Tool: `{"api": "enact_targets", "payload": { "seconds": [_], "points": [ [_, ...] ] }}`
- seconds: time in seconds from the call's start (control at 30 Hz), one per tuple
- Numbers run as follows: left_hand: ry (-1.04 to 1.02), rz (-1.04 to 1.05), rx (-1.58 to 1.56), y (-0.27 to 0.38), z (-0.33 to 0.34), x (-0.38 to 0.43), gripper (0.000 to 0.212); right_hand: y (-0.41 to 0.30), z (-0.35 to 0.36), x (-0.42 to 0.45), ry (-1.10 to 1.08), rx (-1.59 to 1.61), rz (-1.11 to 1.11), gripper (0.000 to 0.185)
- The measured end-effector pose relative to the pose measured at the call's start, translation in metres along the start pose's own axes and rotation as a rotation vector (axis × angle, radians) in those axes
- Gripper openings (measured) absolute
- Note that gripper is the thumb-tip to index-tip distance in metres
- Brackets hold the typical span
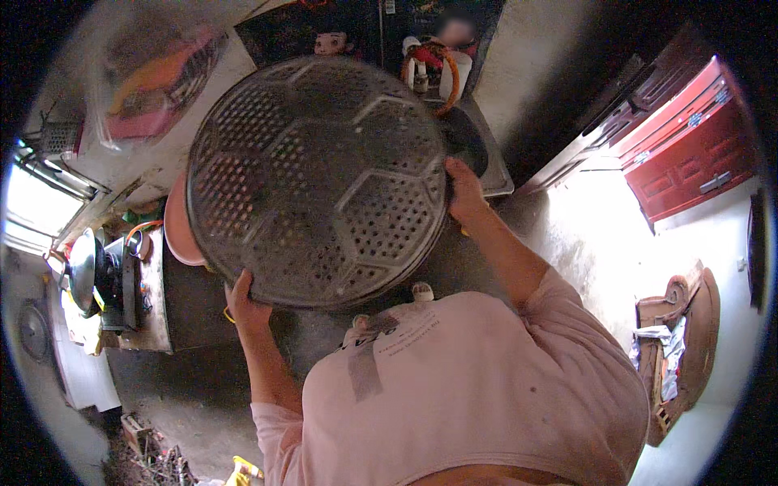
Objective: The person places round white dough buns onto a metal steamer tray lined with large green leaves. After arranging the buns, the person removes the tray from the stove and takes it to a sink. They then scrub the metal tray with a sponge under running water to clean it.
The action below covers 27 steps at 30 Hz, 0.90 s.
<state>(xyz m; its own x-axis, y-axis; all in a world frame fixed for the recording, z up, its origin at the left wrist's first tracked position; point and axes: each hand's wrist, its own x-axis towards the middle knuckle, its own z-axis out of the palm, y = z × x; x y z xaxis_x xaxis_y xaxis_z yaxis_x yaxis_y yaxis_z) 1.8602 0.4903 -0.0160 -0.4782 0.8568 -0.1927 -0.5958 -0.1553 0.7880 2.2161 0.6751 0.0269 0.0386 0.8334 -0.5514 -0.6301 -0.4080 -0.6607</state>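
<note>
A large, round, perforated metal steamer tray [304, 200] is held up in front of my chest, its broad face towards the camera. My left hand [248, 310] grips its lower left rim with the thumb on the near face. On the right side, my right hand [467, 191] has hold of the opposite edge. Fingers of both hands are mostly hidden behind the tray. Partly covered by its left edge is a pink plastic basin [177, 228].
A table [159, 304] on the left bears a wok [85, 272]. Beyond the steamer tray stand white containers [456, 73] and an orange hose [454, 76]. Right are a red door [687, 164] and a brown armchair [699, 340] with cloths. Firewood [170, 465] lies lower left.
</note>
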Motion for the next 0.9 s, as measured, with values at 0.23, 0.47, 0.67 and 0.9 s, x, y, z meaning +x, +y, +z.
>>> {"api": "enact_targets", "payload": {
  "seconds": [0.23,0.47,0.67,0.9],
  "points": [
    [0.069,0.075,0.076,0.014,0.005,-0.023,0.050,0.042,0.004,0.058,0.016,-0.203,0.234,0.060],
    [0.058,0.078,0.105,0.002,0.050,-0.013,0.047,0.013,-0.055,0.158,-0.011,-0.547,-0.066,0.052],
    [0.015,0.102,0.185,-0.009,0.082,-0.008,0.039,-0.053,-0.060,0.134,0.175,-1.035,-0.382,0.028],
    [0.150,-0.008,0.108,-0.035,0.109,-0.002,0.034,-0.003,0.038,0.024,-0.703,-1.067,-0.964,0.030]
  ]
}}
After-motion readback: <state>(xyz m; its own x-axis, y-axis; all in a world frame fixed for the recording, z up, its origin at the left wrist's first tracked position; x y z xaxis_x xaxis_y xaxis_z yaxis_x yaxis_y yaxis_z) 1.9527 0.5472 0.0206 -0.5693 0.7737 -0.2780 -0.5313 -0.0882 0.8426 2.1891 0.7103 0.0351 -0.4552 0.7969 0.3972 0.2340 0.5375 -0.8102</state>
